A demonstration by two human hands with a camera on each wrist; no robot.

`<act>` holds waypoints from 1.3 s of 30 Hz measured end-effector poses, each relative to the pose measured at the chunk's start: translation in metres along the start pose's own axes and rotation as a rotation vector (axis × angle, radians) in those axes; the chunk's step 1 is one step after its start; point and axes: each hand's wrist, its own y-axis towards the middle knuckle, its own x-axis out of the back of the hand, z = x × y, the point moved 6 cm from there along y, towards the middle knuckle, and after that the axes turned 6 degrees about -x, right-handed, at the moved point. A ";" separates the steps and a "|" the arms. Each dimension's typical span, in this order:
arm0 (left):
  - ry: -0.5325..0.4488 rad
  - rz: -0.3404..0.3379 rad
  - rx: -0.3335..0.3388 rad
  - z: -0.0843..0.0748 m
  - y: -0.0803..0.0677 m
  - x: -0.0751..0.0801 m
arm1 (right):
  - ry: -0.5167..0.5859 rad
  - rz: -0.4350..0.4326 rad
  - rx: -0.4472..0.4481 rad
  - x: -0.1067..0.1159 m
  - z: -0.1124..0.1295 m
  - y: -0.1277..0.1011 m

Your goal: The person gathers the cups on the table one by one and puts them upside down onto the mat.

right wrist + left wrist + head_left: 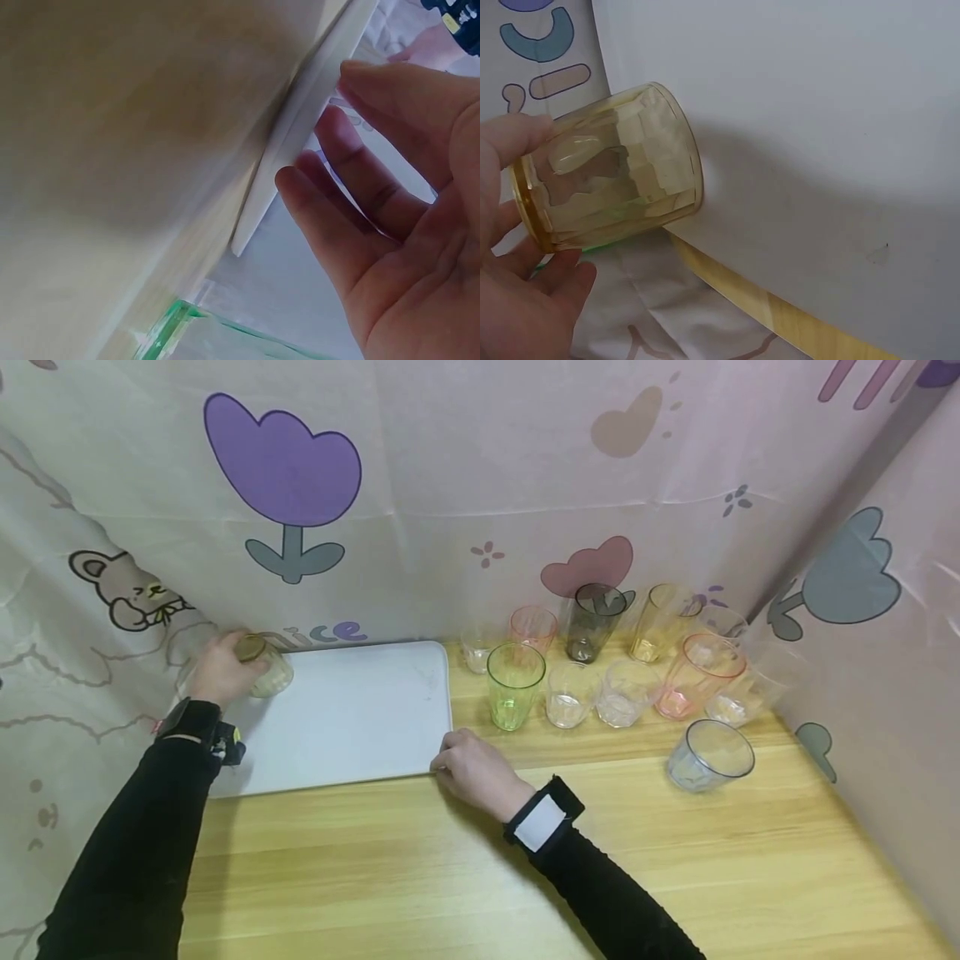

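My left hand (pixel 225 668) grips a pale amber glass (pixel 622 165) by its darker amber end. The glass leans at the back left of the white tray (pixel 352 710), its other end right at the tray's surface. Behind the lower side of this glass, a green edge shows in the left wrist view. At the tray's front right corner, my right hand (pixel 480 772) touches the rim with its fingertips. In the right wrist view, the thumb and fingers (pixel 360 165) are spread along the tray's white edge, not wrapped round it.
Right of the tray stand several glasses, among them a green glass (pixel 516 689), a dark grey glass (pixel 592 627), a yellow glass (pixel 656 622) and an orange-pink glass (pixel 697 677). A bluish glass (pixel 708 756) sits nearer the front. Patterned curtains (pixel 465 468) border the wooden table (pixel 360 868).
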 end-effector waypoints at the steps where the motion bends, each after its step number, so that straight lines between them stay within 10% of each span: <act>1: -0.004 -0.012 0.003 0.000 -0.001 0.001 | 0.006 0.012 0.002 0.000 0.000 0.000; 11: -0.190 -0.338 0.063 -0.038 -0.031 0.004 | 0.213 -0.062 -0.067 0.027 -0.010 0.004; 22: -0.349 -0.577 -0.112 -0.106 -0.073 -0.038 | 0.434 -0.598 -0.024 0.091 -0.025 -0.004; 29: -0.306 -0.400 -0.278 -0.167 -0.102 -0.098 | 0.398 -0.904 -0.159 0.113 -0.053 -0.019; 39: -0.128 0.047 -0.244 -0.212 -0.121 -0.151 | 0.543 -0.731 -0.463 0.111 -0.086 -0.025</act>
